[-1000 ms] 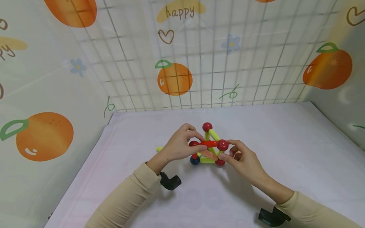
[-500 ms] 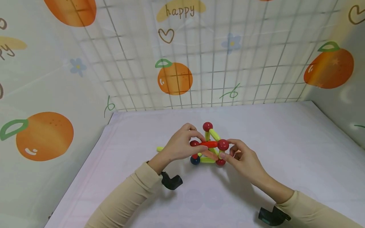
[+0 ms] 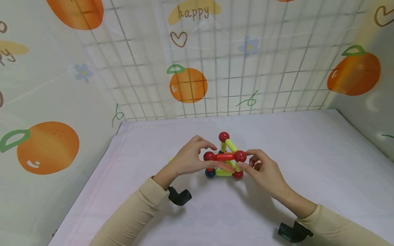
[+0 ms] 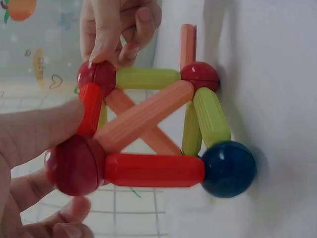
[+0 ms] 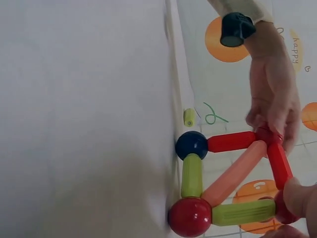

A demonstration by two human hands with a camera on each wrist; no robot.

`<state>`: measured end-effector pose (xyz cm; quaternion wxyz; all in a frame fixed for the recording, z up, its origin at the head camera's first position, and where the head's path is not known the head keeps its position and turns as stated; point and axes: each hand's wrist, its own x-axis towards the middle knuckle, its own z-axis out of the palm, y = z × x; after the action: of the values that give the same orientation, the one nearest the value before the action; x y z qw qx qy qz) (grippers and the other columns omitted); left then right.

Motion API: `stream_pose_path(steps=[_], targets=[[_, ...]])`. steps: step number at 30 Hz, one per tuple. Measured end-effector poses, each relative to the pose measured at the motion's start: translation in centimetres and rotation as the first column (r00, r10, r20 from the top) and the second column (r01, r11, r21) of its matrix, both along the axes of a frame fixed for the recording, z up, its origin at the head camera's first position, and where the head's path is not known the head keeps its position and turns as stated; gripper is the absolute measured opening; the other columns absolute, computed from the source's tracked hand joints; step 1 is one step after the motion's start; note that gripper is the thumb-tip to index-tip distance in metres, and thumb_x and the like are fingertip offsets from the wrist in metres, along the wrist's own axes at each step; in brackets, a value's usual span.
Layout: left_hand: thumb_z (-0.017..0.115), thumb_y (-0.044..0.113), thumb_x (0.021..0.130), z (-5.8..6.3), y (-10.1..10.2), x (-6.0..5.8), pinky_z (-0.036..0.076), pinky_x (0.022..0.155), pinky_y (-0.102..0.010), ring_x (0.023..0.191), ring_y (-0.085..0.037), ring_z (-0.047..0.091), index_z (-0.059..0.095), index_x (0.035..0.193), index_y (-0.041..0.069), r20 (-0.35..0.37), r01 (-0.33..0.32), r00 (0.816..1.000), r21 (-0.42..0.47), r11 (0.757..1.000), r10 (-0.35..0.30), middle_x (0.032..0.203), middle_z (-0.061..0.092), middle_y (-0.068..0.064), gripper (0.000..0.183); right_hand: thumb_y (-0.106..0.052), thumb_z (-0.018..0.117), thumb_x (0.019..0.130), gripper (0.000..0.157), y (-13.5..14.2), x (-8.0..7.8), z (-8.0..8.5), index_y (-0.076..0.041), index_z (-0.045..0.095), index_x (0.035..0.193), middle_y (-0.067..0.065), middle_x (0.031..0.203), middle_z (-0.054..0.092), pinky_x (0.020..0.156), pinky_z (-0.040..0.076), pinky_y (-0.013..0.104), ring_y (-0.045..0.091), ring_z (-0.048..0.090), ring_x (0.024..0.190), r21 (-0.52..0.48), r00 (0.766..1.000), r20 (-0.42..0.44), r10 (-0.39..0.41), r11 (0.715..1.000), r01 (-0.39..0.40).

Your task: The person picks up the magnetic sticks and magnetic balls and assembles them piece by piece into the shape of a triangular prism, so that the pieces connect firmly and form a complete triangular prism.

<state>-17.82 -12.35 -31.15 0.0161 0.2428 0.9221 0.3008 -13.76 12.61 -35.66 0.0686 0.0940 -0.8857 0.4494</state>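
Observation:
A frame of magnetic sticks and balls stands on the table, with red, yellow-green and salmon sticks joining red and dark blue balls. My right hand (image 3: 266,171) pinches the upper right red ball (image 3: 240,156) between thumb and index finger. My left hand (image 3: 191,157) is around the upper left red ball (image 4: 77,166), its thumb and index finger spread apart. A red stick (image 3: 224,156) joins these two balls. Below the left ball, another red stick (image 4: 154,170) runs down to a dark blue ball (image 4: 229,169). A salmon stick (image 5: 235,173) crosses this face diagonally.
A loose yellow-green stick (image 5: 188,117) lies on the table beyond the left hand, mostly hidden by it in the head view. Black wrist-worn devices (image 3: 180,196) hang below both forearms. A printed curtain over a wire grid (image 3: 261,78) stands behind the table.
My left thumb and index finger have come off the upper red stick and spread, moving slightly left; the stick shows along its length. My right hand keeps its pinch.

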Motion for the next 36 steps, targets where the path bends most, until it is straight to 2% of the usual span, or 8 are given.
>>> stream_pose_path(steps=[7,16,19,22,26,28,33,36], targets=[[0.08,0.035,0.08,-0.4,-0.9,0.5,0.045,0.081,-0.029,0.107,-0.026,0.055,0.07,0.116,0.016,0.088,-0.004,0.996,0.0,1.0,0.004,0.112,0.059,-0.001,0.043,-0.035,0.072,0.089,0.028,0.1,-0.4,0.4,-0.009,0.07,0.099,0.007,0.09,0.063,0.058,0.042,0.023,0.017,0.051,0.075,0.011,0.998,0.042,-0.047,0.999,0.046],[0.074,0.024,0.087,-0.4,0.2,2.3,0.043,0.07,-0.024,0.089,-0.022,0.054,0.071,0.117,0.012,0.098,-0.045,0.994,0.052,0.998,0.04,0.094,0.062,-0.003,0.032,-0.03,0.065,0.095,0.049,-0.4,-1.3,0.1,-0.018,0.055,0.141,0.011,0.094,0.061,0.054,0.041,0.023,0.016,0.051,0.069,-0.051,0.985,0.151,0.08,0.996,-0.073],[0.074,0.024,0.088,-1.0,1.2,2.9,0.041,0.063,-0.021,0.079,-0.017,0.054,0.074,0.111,0.013,0.016,-0.056,0.998,0.033,0.998,0.056,0.086,0.062,0.0,0.026,-0.034,0.071,0.09,0.053,-1.0,-0.8,0.0,-0.013,0.053,0.136,0.009,0.092,0.058,0.053,0.041,0.023,0.016,0.051,0.064,-0.035,0.992,0.094,0.089,0.996,-0.086],[0.073,0.027,0.089,-1.8,2.3,3.4,0.039,0.059,-0.017,0.072,-0.009,0.052,0.077,0.1,0.013,-0.149,-0.047,0.988,-0.014,0.999,0.045,0.083,0.064,0.002,0.019,-0.035,0.078,0.083,0.055,-1.8,0.0,0.0,-0.008,0.05,0.122,0.009,0.088,0.055,0.054,0.042,0.023,0.017,0.052,0.063,-0.001,0.996,0.0,0.094,0.996,-0.094],[0.075,0.03,0.087,-2.0,2.4,3.3,0.044,0.06,-0.017,0.075,-0.01,0.055,0.077,0.098,0.013,-0.417,-0.045,0.909,-0.034,0.998,0.027,0.089,0.065,0.0,0.02,-0.034,0.082,0.08,0.052,-2.3,0.4,0.2,-0.007,0.05,0.111,0.007,0.083,0.056,0.054,0.042,0.023,0.017,0.053,0.068,0.047,0.994,-0.086,0.072,0.997,-0.069],[0.077,0.034,0.085,-1.6,1.8,2.5,0.047,0.063,-0.021,0.08,-0.014,0.057,0.073,0.111,0.013,-0.467,-0.089,0.882,-0.027,0.996,0.066,0.098,0.063,-0.004,0.034,-0.031,0.081,0.081,0.047,-2.2,0.3,0.2,-0.007,0.053,0.11,0.005,0.081,0.057,0.054,0.042,0.023,0.016,0.052,0.067,0.065,0.994,-0.097,0.052,0.997,-0.045],[0.076,0.033,0.086,-1.3,-0.2,0.2,0.049,0.075,-0.029,0.094,-0.02,0.055,0.06,0.132,0.012,-0.245,-0.186,0.951,0.029,0.982,0.187,0.113,0.057,-0.011,0.054,-0.024,0.075,0.087,0.037,-1.6,-0.2,0.3,-0.006,0.059,0.115,0.006,0.082,0.057,0.054,0.042,0.023,0.015,0.05,0.065,0.083,0.997,-0.07,0.021,0.996,-0.015],[0.075,0.029,0.087,-1.7,-0.9,-0.2,0.047,0.078,-0.031,0.095,-0.021,0.053,0.065,0.124,0.011,-0.172,-0.174,0.967,0.098,0.98,0.189,0.108,0.06,-0.01,0.043,-0.025,0.071,0.091,0.039,-1.2,-0.8,0.3,-0.005,0.06,0.123,0.007,0.084,0.058,0.054,0.042,0.023,0.016,0.05,0.066,0.087,0.998,-0.051,0.025,0.996,-0.021]])
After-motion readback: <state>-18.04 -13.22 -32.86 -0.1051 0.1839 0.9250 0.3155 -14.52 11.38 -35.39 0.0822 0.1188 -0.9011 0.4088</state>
